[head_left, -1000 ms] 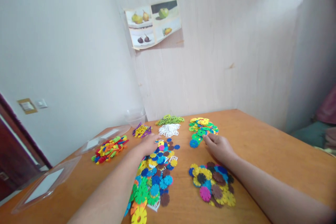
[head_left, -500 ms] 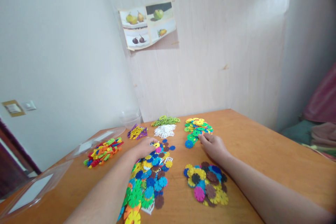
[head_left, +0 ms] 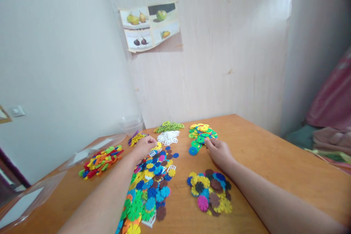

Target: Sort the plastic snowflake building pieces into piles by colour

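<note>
My left hand [head_left: 144, 147] is closed, thumb and fingers pinched at a yellow notched disc [head_left: 158, 146], above the far end of a long mixed heap of notched plastic discs [head_left: 150, 192]. White lattice pieces [head_left: 152, 153] show just under that hand. My right hand [head_left: 219, 150] is closed too, its fingertips at the near right edge of a pile of green and yellow discs [head_left: 201, 135]. What those fingertips hold, if anything, is hidden. Nearer to me, left of my right forearm, lies a pile of yellow, brown and blue discs [head_left: 215, 199].
Farther back lie white lattice pieces [head_left: 168, 138], green pieces [head_left: 168, 127] and purple-and-yellow pieces [head_left: 134, 139]. Red, orange and green pieces [head_left: 101, 161] lie at left, beside clear plastic bags [head_left: 59, 181]. A clear tub [head_left: 131, 124] stands by the wall on the wooden table [head_left: 260, 164].
My left hand has lifted back from the heap, and a yellow disc now shows at its fingertips. My right hand stays by the green pile. The whole view has shifted slightly.
</note>
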Demonstrator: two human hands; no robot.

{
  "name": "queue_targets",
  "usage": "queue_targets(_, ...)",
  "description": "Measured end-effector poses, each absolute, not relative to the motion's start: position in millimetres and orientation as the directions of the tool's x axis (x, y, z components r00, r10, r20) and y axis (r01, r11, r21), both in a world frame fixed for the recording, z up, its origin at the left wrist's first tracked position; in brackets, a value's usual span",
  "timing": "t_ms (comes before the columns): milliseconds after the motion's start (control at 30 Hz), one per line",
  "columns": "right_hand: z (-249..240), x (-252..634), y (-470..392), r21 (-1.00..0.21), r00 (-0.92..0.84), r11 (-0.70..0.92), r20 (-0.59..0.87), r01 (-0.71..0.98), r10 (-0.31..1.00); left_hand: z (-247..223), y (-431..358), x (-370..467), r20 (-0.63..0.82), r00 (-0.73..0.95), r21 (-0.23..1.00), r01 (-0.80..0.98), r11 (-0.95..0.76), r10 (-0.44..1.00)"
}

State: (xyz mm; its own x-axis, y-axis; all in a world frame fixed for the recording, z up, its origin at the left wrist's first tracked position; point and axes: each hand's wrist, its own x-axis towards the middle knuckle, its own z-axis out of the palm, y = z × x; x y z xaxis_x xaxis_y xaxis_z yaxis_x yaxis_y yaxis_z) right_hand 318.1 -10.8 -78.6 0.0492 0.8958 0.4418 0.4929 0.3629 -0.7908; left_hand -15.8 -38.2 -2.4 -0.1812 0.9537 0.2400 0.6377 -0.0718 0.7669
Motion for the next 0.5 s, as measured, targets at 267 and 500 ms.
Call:
queue_targets(267,-78,320,-9,-0.861,0.189,0.344,0.434,0.376,0.881,-2,-21,56,0.256,-0.048,0.772,0.611,-0.174,0.966)
queue_targets(500,-80,319,-6,-0.873,0.221,0.345,0.432,0.344,0.874,-23,-10,125,0.239,0.104,0.731,0.636,-0.249,0.965)
